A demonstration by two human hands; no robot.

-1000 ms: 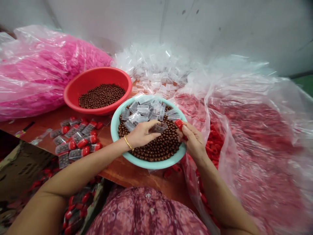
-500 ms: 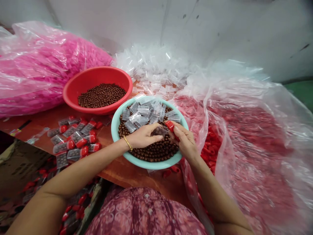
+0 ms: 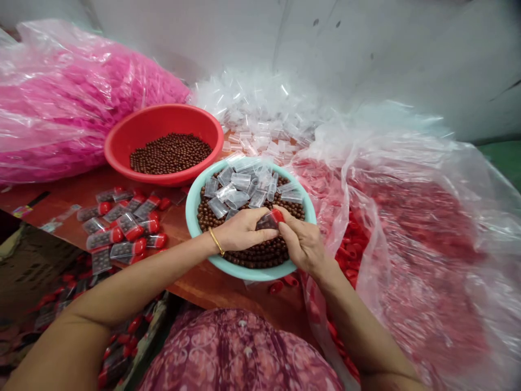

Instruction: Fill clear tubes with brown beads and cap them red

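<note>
Over the light-blue basin (image 3: 249, 273), my left hand (image 3: 244, 228) holds a small clear container (image 3: 267, 220) with dark beads in it. A red cap (image 3: 277, 216) sits at the container's right end, and the fingers of my right hand (image 3: 302, 239) are pinched on it. Brown beads (image 3: 260, 256) fill the basin, and several empty clear containers (image 3: 240, 182) lie on the beads at its back.
Behind on the left is a red basin (image 3: 163, 117) of brown beads, beside a bag of pink pieces (image 3: 81, 103). Filled, red-capped containers (image 3: 126, 225) lie on the table (image 3: 211, 288). Clear containers (image 3: 260, 108) are heaped at the back; a plastic bag of red caps (image 3: 415, 233) lies right.
The red cap, earlier held tilted at the container's end, now sits in line on it. My right hand has moved slightly down and left, closer to my left hand.
</note>
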